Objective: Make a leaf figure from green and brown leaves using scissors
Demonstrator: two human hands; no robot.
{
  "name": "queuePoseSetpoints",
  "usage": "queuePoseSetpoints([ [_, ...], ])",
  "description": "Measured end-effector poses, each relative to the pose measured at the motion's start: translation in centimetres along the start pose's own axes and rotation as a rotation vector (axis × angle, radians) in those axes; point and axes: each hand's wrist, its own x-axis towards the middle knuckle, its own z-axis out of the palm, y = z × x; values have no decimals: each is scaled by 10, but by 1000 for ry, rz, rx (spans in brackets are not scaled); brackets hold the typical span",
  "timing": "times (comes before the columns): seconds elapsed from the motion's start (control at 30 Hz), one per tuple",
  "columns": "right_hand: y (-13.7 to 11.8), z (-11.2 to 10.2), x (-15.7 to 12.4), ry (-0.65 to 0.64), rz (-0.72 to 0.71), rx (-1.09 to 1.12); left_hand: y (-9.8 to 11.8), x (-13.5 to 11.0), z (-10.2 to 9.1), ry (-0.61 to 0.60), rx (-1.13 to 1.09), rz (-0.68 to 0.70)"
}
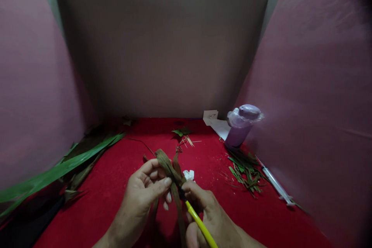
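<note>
A dull olive-brown leaf strip (164,160), folded over at its top, is held above the red surface (95,205), pinched by the left hand (138,193). A yellow tool (200,223) is gripped in the right hand (213,211), its dark end at the strip. Leaf scraps (248,172) are strewn rightward.

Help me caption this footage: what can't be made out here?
All in the head view:
Yellow-handled tool: handle's end, cut off by bottom edge.
Brown strip: hanging end, cut off likewise.
White card: writing, too small to read.
Long green leaf: left end, past left edge.
</note>
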Motion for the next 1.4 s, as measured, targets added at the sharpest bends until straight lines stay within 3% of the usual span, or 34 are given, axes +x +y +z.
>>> queuePoseSetpoints([
  [0.8,3,-1,-1,-33,-33,-20,-4,-1,1,-13,37,-23],
  [1.4,5,2,-1,-8,-42,100,-6,-1,1,-32,64,-34],
])
